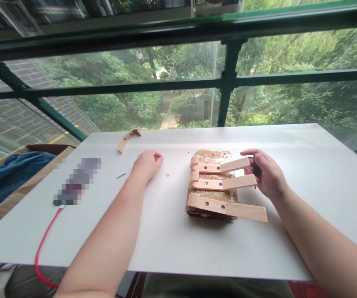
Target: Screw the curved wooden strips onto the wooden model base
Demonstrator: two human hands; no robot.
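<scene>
My left hand [149, 163] rests on the white table with its fingers curled together; anything between the fingertips is hidden. Beside it lies a small clear piece [167, 174]. My right hand [268, 174] is closed around a black-handled tool [257, 165], screwdriver-like, mostly covered by the fingers. Just left of that hand, three pale wooden hooks lie side by side across a tape-wrapped brown block: the far hook [234, 164], the middle hook [236, 182] and the near hook [243, 211]. Each hook shows two screws. Their straight ends stick out past the block's [212, 155] right side.
A curved wooden hook [128, 138] lies near the table's [159, 240] far edge. A thin metal rod [121, 176] lies left of my left hand. A blurred-out device [79, 182] with a red cable [43, 244] is farther left. A cardboard box [20, 165] stands beside the table.
</scene>
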